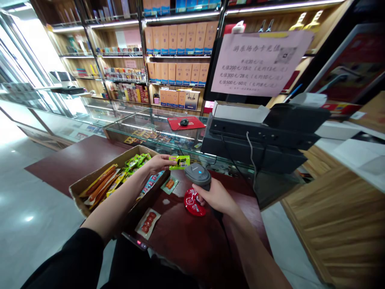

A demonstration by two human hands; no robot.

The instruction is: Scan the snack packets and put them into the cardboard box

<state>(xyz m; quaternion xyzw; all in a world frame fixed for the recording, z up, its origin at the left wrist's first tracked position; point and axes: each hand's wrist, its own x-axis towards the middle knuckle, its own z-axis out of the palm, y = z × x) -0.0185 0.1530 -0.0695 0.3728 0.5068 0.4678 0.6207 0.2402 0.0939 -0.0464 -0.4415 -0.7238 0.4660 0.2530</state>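
My left hand [160, 163] pinches the left end of a yellow-green snack packet [181, 162] near the box's right corner. My right hand [219, 195] is wrapped round the handle of a dark grey barcode scanner [197, 173], whose head points at the packet. Below the scanner lies a round red package [192, 204], partly hidden by my right fingers. A small packet with an orange-brown piece [170, 184] and a clear packet of red pieces [147, 223] lie on the dark red table [177, 245]. The cardboard box [78, 205] holds sausages, green packets and blue-white packets.
Beyond the table stands a glass display counter [141, 120] with a red mouse pad [192, 123] and a black mouse [184, 122]. Dark register equipment [258, 136] with hanging cables is at the right, below a pink sign [261, 64]. Stocked shelves line the back.
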